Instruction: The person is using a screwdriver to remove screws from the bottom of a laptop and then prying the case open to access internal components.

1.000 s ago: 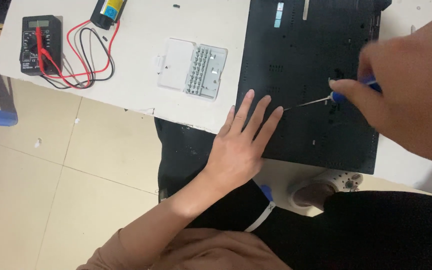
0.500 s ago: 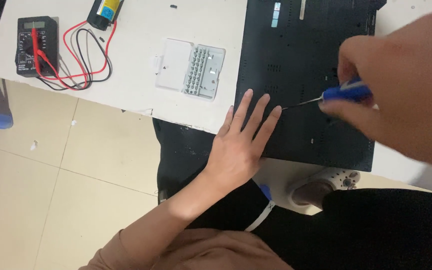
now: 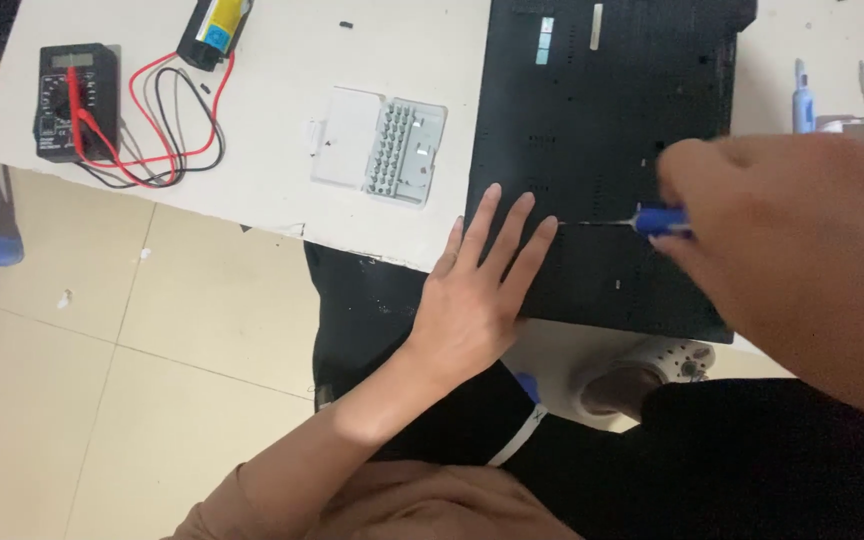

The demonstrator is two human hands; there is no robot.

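Hands: two, left hand (image 3: pixel 472 290) and right hand (image 3: pixel 802 250)
Screwdrivers: one, blue-handled screwdriver (image 3: pixel 652 221)
Laptops: one, black laptop (image 3: pixel 602 120), underside up
Multimeters: one, multimeter (image 3: pixel 77 100), far left
Bit cases: one, open bit case (image 3: pixel 380 143)
Desks: one, white desk (image 3: pixel 282 60)

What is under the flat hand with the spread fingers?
The left hand lies flat on the black laptop base, at its edge near the white table. The part beneath the palm is covered.

Bright, even indoor light, soft shadows, no glare; the near foreground looks slightly blurred.
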